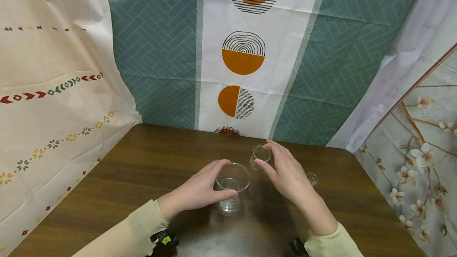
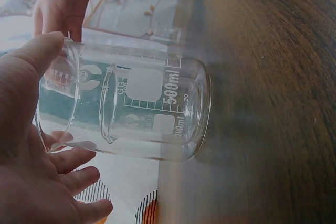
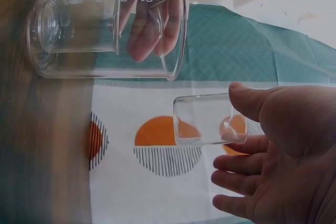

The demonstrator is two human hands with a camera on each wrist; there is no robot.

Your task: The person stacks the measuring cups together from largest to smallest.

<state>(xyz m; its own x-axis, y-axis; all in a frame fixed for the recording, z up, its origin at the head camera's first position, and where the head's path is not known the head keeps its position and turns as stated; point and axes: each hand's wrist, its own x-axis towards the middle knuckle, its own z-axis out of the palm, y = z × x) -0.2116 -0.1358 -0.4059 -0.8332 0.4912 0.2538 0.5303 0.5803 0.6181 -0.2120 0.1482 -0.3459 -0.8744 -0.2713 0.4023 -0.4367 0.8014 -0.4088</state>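
A large glass beaker (image 1: 240, 193), marked 500ml, stands on the table with a smaller 100ml beaker (image 2: 142, 129) inside it. My left hand (image 1: 200, 189) holds the large one near its rim, thumb on the near side and fingers round the far side. To the right, my right hand (image 1: 287, 171) pinches a small clear beaker (image 1: 260, 158) by its rim between thumb and fingers. That small beaker is raised off the table, its base beside and apart from the large beaker, as the right wrist view shows. The other fingers of the right hand are loosely extended.
Another small glass vessel (image 1: 312, 178) stands on the brown wooden table (image 1: 171, 146), just right of my right hand. Patterned cloths hang round the table: a green and white curtain (image 1: 157, 50) at the back, a cream one at left, a floral one at right.
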